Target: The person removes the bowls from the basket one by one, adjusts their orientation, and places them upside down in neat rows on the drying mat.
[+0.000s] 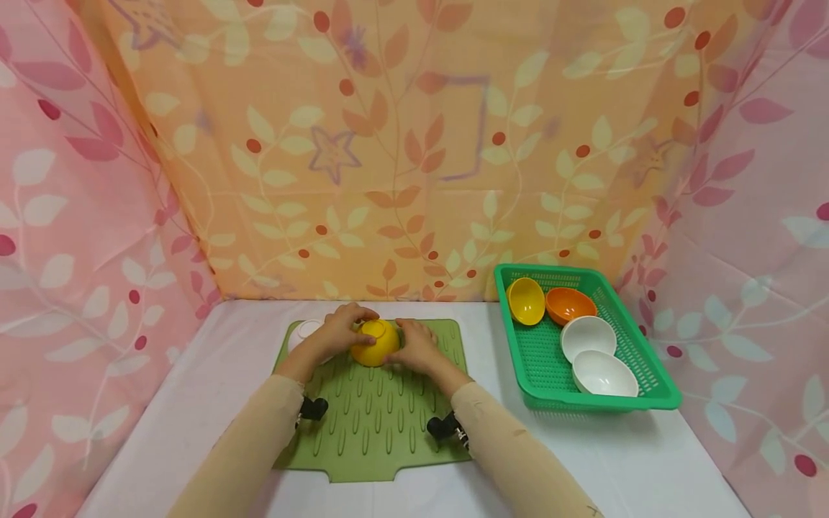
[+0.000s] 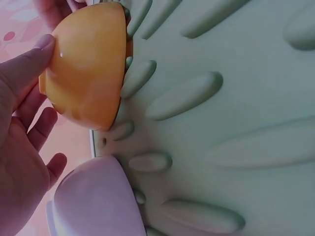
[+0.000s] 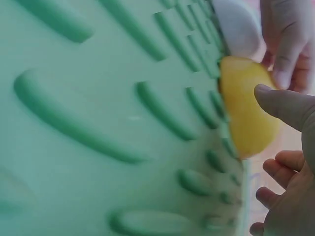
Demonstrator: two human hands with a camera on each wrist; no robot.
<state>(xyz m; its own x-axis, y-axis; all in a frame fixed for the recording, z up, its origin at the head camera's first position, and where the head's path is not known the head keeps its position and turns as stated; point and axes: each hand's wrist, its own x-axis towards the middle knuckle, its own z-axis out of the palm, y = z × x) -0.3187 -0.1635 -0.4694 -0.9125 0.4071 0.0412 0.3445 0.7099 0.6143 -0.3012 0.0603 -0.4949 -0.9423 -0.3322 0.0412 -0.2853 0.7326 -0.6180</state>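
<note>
Floral cloth in orange (image 1: 401,237) stands behind a white-covered desk (image 1: 488,360), with pink patterned panels (image 1: 97,208) at either side. Upside down near the far edge of a green mat (image 1: 372,460) sits a yellow bowl (image 1: 374,352), base upward, rim toward the ridged surface. Both hands are at it from opposite sides. On its left, the left hand (image 1: 339,332) holds the bowl near its base, thumb on the near wall and a finger reaching round behind, while the remaining fingers spread loosely off it. On its right, the right hand (image 1: 417,347) is spread wide, its thumb touching the wall and its other fingers fanned apart clear of the bowl in the right wrist view. Just left of the yellow bowl, an overturned white bowl (image 1: 307,331) rests on the same mat, partly hidden by the left hand in the head view. Long raised ridges cover the mat, and a tab juts from its near edge. Beige sleeves (image 1: 242,439) cover the forearms, and a black device (image 1: 315,409) shows at each wrist. Farther right on the desk, a green basket (image 1: 537,363) holds an upturned-open yellow piece (image 1: 527,302) and an orange bowl (image 1: 570,306) toward the back, with two white dishes (image 1: 605,374) overlapping toward the front right.
</note>
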